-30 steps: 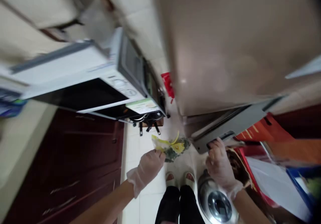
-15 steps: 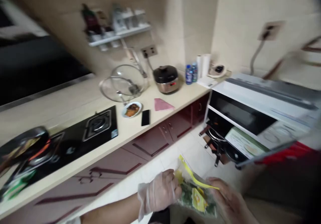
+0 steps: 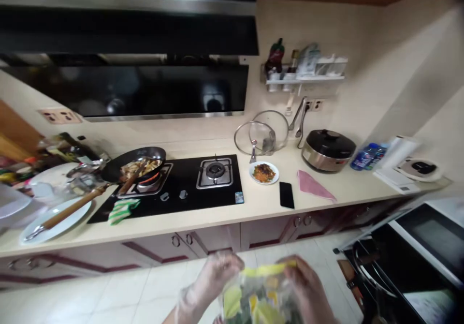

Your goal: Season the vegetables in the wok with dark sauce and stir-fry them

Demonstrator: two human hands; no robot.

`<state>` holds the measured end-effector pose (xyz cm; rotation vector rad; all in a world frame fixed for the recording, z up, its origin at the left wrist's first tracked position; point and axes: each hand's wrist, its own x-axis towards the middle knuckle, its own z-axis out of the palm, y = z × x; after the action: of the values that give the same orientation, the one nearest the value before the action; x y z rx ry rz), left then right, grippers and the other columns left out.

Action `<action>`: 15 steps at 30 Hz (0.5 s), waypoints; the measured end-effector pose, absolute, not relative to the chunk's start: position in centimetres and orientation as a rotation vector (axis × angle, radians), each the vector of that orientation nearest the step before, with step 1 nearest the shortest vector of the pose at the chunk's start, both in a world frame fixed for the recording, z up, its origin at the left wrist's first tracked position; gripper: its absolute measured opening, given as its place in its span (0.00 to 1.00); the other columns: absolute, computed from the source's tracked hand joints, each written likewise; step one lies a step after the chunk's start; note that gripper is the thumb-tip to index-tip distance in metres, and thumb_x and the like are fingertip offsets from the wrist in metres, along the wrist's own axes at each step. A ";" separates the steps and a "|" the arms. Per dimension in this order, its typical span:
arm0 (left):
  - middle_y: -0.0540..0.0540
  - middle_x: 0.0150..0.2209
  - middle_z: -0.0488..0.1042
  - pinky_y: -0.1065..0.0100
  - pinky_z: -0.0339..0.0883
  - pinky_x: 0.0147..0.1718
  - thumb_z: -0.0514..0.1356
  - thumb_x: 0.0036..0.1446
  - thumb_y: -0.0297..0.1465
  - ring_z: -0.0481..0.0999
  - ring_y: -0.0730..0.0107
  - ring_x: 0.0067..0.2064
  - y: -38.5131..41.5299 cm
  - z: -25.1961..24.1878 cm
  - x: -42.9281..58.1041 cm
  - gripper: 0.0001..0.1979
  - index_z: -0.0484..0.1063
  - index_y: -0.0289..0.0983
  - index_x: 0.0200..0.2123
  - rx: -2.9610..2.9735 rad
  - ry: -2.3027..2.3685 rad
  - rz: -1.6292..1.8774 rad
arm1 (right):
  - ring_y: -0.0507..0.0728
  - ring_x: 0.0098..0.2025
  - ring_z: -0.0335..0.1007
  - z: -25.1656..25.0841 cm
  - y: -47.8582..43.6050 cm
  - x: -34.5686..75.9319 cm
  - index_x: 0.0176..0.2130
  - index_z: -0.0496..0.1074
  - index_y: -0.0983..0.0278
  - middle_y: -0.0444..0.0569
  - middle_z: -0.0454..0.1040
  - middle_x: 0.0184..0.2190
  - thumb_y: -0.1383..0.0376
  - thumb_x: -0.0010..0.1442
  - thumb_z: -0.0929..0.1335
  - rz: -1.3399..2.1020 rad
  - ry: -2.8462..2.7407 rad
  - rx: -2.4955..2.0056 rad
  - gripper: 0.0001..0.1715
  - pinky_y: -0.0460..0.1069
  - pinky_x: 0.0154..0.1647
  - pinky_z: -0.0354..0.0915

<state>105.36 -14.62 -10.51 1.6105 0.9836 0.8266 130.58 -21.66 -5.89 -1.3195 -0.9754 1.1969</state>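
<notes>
A clear zip bag [image 3: 253, 297] with a yellow top strip hangs upright low in the view. Green and yellow pieces show through it, too blurred to name. My left hand [image 3: 217, 273], in a clear plastic glove, pinches the upper left corner of the bag. At the upper right corner my right hand [image 3: 304, 283] grips the yellow strip. Both hands are smeared a little by motion, and the bag's lower end is cut off by the frame edge.
On the black gas stove [image 3: 184, 184] a wok [image 3: 134, 167] holds food and a wooden spatula, over a glowing burner. A plate of food [image 3: 264, 173], phone [image 3: 286, 195], pink cloth [image 3: 315, 186] and rice cooker [image 3: 328, 151] stand rightward. A microwave [image 3: 431, 237] is at right.
My view has swung left toward the stove. My left hand has shifted from the bag's side to its top corner, and the yellow strip now runs level between both hands.
</notes>
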 end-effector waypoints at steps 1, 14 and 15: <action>0.43 0.30 0.82 0.66 0.74 0.35 0.66 0.55 0.49 0.81 0.63 0.33 -13.3 -9.3 104.4 0.20 0.79 0.38 0.27 1.492 1.036 0.883 | 0.56 0.26 0.70 -5.4 -20.2 129.7 0.27 0.74 0.61 0.46 0.75 0.22 0.39 0.52 0.72 1.149 -0.885 -1.352 0.28 0.48 0.28 0.68; 0.43 0.45 0.79 0.60 0.69 0.51 0.72 0.45 0.50 0.77 0.59 0.49 -4.0 -6.7 106.1 0.31 0.75 0.40 0.49 0.826 1.047 1.157 | 0.55 0.25 0.73 -4.6 -7.8 127.9 0.31 0.73 0.60 0.46 0.78 0.27 0.43 0.51 0.75 1.129 -0.806 -1.159 0.24 0.49 0.26 0.71; 0.46 0.40 0.79 0.62 0.70 0.46 0.72 0.45 0.50 0.77 0.62 0.43 -3.4 -6.9 106.9 0.29 0.75 0.39 0.46 0.753 1.038 1.191 | 0.55 0.24 0.73 -5.0 -6.9 128.3 0.30 0.73 0.60 0.45 0.77 0.25 0.43 0.50 0.76 1.166 -0.804 -1.143 0.24 0.48 0.25 0.71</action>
<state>106.86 -3.42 -6.88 0.7532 1.0378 1.1910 128.35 -6.88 -4.97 -1.1432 -0.8035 1.1656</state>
